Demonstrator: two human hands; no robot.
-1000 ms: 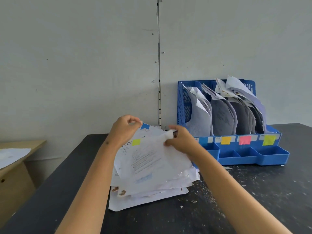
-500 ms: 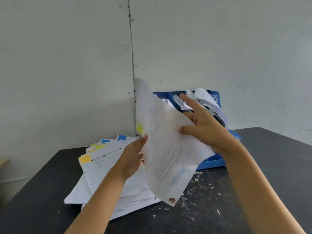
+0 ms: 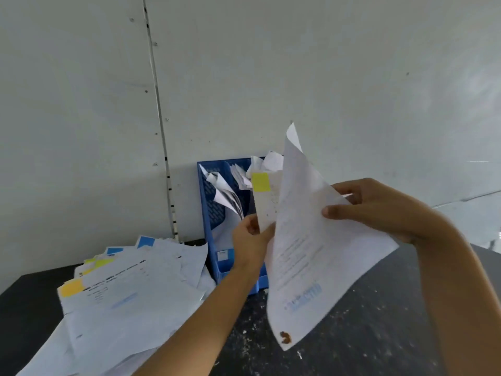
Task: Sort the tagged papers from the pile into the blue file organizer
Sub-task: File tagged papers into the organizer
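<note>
White printed sheet with yellow tag (image 3: pixel 303 240): pinched upright by both right hand (image 3: pixel 379 207) and left hand (image 3: pixel 250 240), before blue plastic file organizer (image 3: pixel 214 210), presumably for slotting. Remaining tagged paper pile (image 3: pixel 130 299): on black table (image 3: pixel 379 321), left.

We see a dark table (image 3: pixel 379 335) flecked with pale specks and crumbs across its top. Behind it stands a pale grey wall (image 3: pixel 298 63), where a thin vertical seam (image 3: pixel 158 118) dotted with small screws runs down toward the table.
</note>
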